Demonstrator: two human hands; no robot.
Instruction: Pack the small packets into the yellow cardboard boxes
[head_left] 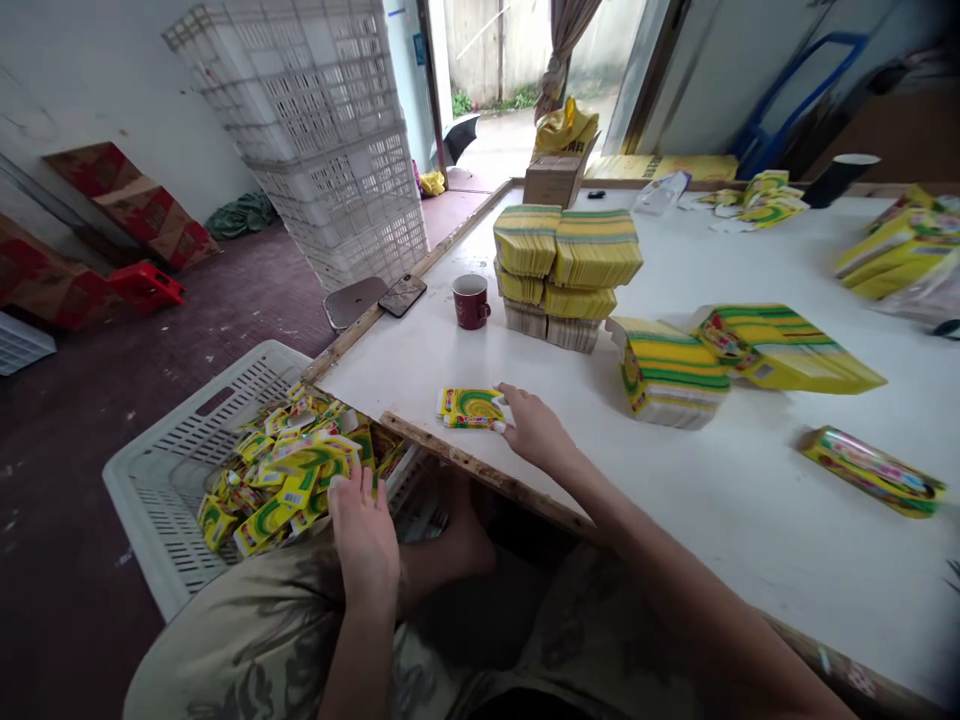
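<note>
My right hand (541, 432) rests at the near edge of the white table. Its thumb and fingers grip the right end of a flat yellow-and-green carton (471, 406) that lies on the tabletop. Over the basket my left hand (365, 535) has its fingers stretched and a little apart, right beside a heap of yellow cartons (296, 495). Whether its fingertips touch the topmost carton I cannot tell. The heap lies in a white plastic basket (154, 520) below the table's left corner.
Stacks of flat cartons (596, 250) and a further bundle (667, 370) stand on the table (600, 490). A maroon mug (471, 302) and a phone (403, 295) sit at the left. A filled carton bundle (870, 472) lies right. White crates (307, 130) tower behind.
</note>
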